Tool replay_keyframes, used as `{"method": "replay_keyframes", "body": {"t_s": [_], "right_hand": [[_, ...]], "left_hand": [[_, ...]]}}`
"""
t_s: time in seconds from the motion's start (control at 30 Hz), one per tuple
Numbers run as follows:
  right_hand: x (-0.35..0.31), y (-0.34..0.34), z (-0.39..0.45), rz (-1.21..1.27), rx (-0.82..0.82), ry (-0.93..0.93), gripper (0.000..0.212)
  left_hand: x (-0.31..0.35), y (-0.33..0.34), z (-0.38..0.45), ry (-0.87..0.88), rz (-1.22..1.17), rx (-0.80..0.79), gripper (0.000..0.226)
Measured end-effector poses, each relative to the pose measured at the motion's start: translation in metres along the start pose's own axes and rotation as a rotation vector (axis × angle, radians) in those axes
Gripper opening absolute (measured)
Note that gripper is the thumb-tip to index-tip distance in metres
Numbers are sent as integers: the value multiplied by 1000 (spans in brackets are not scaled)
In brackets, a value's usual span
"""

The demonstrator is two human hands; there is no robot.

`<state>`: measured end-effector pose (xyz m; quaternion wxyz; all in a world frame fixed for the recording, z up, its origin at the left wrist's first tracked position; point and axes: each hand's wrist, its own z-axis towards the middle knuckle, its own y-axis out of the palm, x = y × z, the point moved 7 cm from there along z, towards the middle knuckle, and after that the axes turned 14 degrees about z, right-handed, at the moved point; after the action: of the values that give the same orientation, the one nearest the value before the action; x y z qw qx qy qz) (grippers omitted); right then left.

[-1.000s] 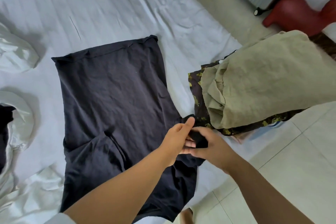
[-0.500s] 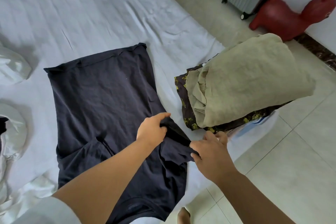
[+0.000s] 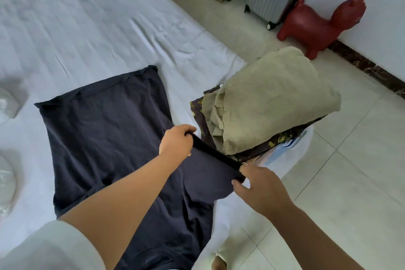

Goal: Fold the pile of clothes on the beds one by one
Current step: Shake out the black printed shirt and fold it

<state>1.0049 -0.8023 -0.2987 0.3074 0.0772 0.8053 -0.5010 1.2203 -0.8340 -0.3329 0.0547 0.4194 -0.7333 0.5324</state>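
A dark navy shirt [image 3: 105, 142] lies spread flat on the white bed [image 3: 98, 35]. Both hands pinch its sleeve edge, stretched taut between them: the left hand [image 3: 176, 140] has its grip closed on the far end, the right hand [image 3: 258, 188] on the near end. Just beyond that grip sits a folded pile of clothes [image 3: 265, 103], an olive garment on top.
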Motion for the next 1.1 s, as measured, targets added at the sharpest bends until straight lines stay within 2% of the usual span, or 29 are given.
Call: {"method": "replay_keyframes", "body": {"t_s": [0.07,0.17,0.2,0.27,0.33,0.37,0.43,0.5,0.57,0.63,0.67,0.73,0.83,0.9,1.0,1.1], "right_hand": [[-1,-4,-4,94,69,1,41],[-6,-10,-7,350,175,-4,30],[-7,-10,-7,481,183,32,34],[-9,-3,-7,742,161,114,50],[-17,10,-4,855,94,162,43],[-24,16,-3,870,53,166,38],[-45,30,-1,885,-33,133,34],[-68,47,1,827,-141,72,41],[-93,76,0,759,-353,14,48],[-113,111,-4,725,-593,-1,50],[-116,124,-5,685,-653,0,50],[-112,146,0,540,-630,2,45],[-88,158,17,221,-388,-16,39],[-76,167,26,28,-302,-51,45],[-61,194,35,-209,-347,-110,56],[-41,223,41,-389,-462,-131,63]], "left_hand": [[8,8,2,3,-183,-103,35],[13,20,1,-65,-383,-266,21],[10,23,0,-110,-451,-299,23],[2,24,3,-174,-554,-304,28],[-9,20,6,-183,-583,-269,7],[-16,17,8,-193,-586,-258,9],[-33,8,12,-221,-606,-248,29],[-51,-5,14,-206,-599,-241,40],[-72,-18,16,-156,-532,-241,45],[-99,-30,19,-112,-378,-187,46],[-113,-36,20,-108,-267,-131,44],[-146,-47,19,-134,-61,-37,41],[-189,-46,10,-137,99,-6,37],[-213,-36,-1,-105,179,-22,35],[-239,-12,-24,-14,410,-50,46],[-266,8,-54,39,598,-30,63]]}}
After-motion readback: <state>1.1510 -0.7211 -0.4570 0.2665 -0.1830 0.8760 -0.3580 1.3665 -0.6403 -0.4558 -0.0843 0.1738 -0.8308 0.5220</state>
